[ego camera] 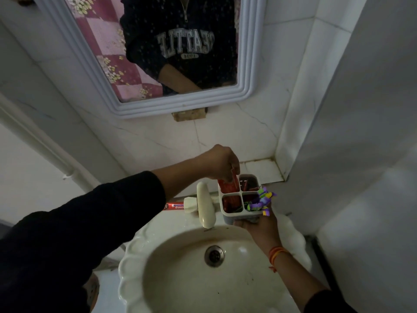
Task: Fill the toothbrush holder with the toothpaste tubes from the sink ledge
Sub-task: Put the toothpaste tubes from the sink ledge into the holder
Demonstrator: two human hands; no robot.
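Observation:
A white toothbrush holder (242, 193) with four compartments sits over the sink's right back corner, held from below by my right hand (259, 224). Red toothpaste tubes stand in its compartments. My left hand (220, 162) reaches over the tap and pinches a red toothpaste tube (230, 185) standing in the holder's back-left compartment. Another red toothpaste tube (174, 206) lies on the sink ledge behind the tap, partly hidden by my left arm. A purple and green decoration (261, 199) sticks out of the holder's front-right compartment.
A cream tap (205, 204) stands at the back of the cream sink (135, 256), just left of the holder. A white-framed mirror (140, 105) hangs on the tiled wall above. A wall corner (282, 172) closes in on the right.

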